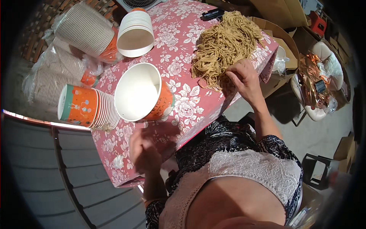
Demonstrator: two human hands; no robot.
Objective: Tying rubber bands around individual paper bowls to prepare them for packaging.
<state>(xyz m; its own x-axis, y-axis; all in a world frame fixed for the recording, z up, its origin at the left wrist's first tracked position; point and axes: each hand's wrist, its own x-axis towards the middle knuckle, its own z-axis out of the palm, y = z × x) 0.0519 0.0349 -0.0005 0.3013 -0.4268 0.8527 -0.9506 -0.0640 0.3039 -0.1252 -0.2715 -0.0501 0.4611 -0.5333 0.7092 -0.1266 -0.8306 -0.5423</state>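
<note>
A big heap of yellow noodles lies on a table with a pink flowered cloth. My right hand rests on the near edge of the heap, fingers pinched into the strands. An orange paper cup lies tilted on the cloth with its white inside facing me. My left hand is blurred just below that cup, fingers loosely curled, holding nothing that I can see.
Stacks of orange and white paper cups lie on their sides at the left, another stack further back, more in plastic wrap. Cardboard boxes and a white chair with gold foil stand to the right.
</note>
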